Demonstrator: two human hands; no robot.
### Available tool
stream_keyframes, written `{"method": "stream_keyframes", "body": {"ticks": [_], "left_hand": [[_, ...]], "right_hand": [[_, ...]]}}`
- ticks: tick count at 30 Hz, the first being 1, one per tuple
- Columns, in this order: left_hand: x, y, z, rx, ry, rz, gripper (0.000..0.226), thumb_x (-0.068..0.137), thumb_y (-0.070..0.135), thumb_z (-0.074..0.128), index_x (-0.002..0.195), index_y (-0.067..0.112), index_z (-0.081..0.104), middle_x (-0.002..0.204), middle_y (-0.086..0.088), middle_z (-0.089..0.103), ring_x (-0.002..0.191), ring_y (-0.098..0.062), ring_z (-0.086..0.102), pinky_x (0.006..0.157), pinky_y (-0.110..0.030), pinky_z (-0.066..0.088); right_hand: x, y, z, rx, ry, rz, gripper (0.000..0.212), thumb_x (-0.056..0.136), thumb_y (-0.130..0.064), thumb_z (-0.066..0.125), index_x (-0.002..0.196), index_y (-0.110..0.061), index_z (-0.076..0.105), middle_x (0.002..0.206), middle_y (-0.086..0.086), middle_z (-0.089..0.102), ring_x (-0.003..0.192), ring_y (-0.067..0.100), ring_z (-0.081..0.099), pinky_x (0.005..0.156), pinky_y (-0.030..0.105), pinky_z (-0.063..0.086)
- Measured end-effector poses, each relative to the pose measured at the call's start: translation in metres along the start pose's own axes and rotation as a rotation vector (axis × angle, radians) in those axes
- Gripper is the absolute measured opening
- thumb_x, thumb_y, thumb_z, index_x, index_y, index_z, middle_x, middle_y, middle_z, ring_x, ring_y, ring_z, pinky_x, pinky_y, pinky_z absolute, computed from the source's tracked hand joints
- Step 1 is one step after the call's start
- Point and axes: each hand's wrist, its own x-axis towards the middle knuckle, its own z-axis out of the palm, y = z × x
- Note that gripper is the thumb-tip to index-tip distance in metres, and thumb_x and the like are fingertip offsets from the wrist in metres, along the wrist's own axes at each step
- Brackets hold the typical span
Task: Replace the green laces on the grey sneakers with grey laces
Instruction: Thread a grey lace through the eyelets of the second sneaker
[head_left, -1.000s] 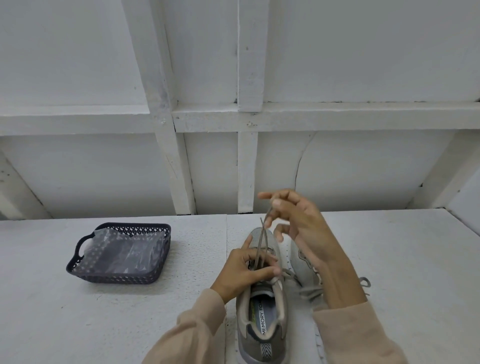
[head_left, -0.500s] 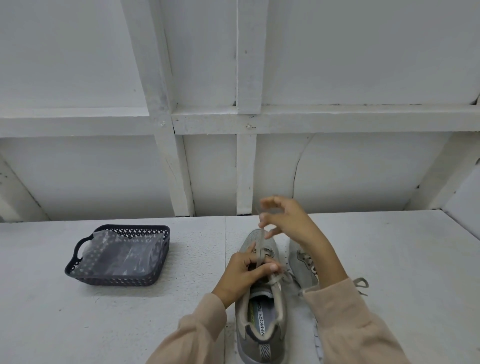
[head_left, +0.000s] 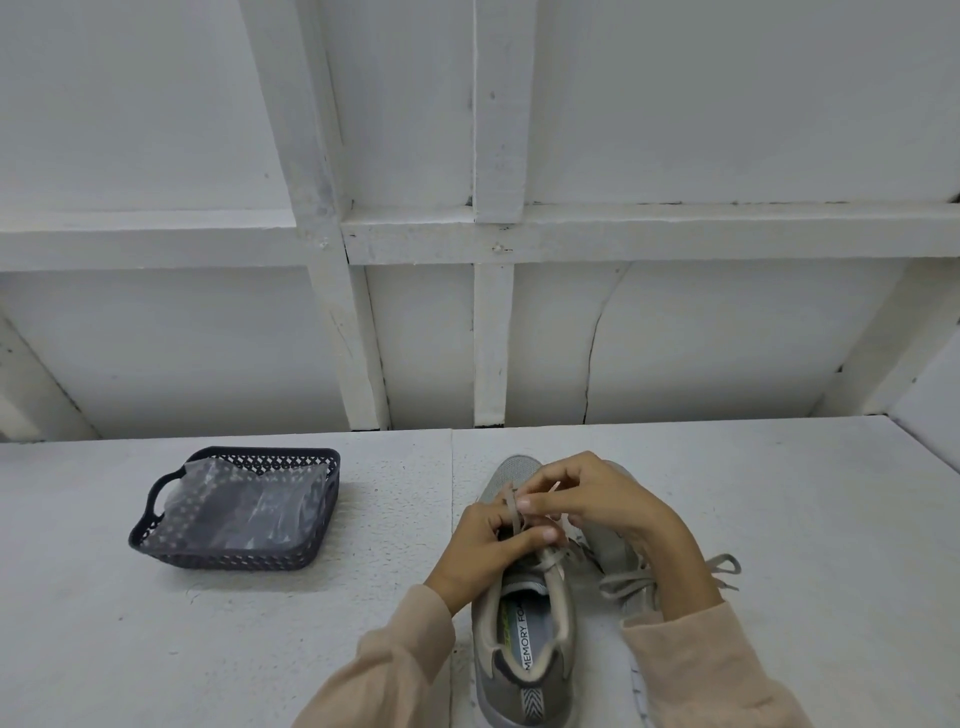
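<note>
Two grey sneakers stand side by side on the white table, toes pointing away from me. The left sneaker (head_left: 524, 644) shows its insole and carries a grey lace (head_left: 515, 512) that rises in a loop over the tongue. My left hand (head_left: 488, 545) pinches that lace at the top eyelets. My right hand (head_left: 597, 499) has come down beside it and pinches the same lace with curled fingers. The right sneaker (head_left: 615, 551) lies mostly under my right forearm; its tied grey lace bow (head_left: 724, 564) sticks out to the right.
A dark perforated plastic basket (head_left: 156, 512) with a clear plastic bag (head_left: 249, 504) inside sits on the table to the left. A white panelled wall with beams stands right behind the table's far edge.
My right hand has dropped from well above the sneaker down to the left hand at the tongue. The lace that was stretched upward is now a short loop between both hands.
</note>
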Motion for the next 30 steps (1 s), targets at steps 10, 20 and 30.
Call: {"method": "stream_keyframes", "body": {"ticks": [10, 20, 30], "left_hand": [[0.006, -0.011, -0.002, 0.027, -0.046, 0.019, 0.025, 0.083, 0.035, 0.07, 0.088, 0.013, 0.079, 0.09, 0.006, 0.076, 0.101, -0.001, 0.065, 0.12, -0.053, 0.015], [0.005, -0.007, -0.002, 0.023, -0.035, 0.019, 0.03, 0.081, 0.044, 0.068, 0.09, 0.017, 0.078, 0.09, 0.009, 0.076, 0.097, -0.009, 0.069, 0.122, -0.03, 0.005], [0.003, -0.003, -0.001, 0.049, -0.007, 0.025, 0.017, 0.081, 0.039, 0.068, 0.088, 0.027, 0.077, 0.094, 0.009, 0.076, 0.1, -0.008, 0.069, 0.123, -0.034, 0.007]], "right_hand": [[0.001, -0.016, -0.006, 0.184, 0.164, -0.113, 0.012, 0.088, -0.003, 0.058, 0.078, -0.005, 0.064, 0.067, -0.002, 0.062, 0.058, 0.012, 0.051, 0.047, 0.021, 0.03], [0.013, -0.036, -0.017, 0.237, 0.225, -0.116, 0.011, 0.091, -0.008, 0.056, 0.082, -0.011, 0.063, 0.077, 0.003, 0.066, 0.059, 0.014, 0.056, 0.046, 0.022, 0.032], [0.009, -0.029, -0.019, 0.312, 0.164, -0.078, 0.006, 0.097, -0.01, 0.051, 0.092, -0.011, 0.054, 0.095, 0.014, 0.074, 0.065, 0.017, 0.055, 0.048, 0.026, 0.033]]}}
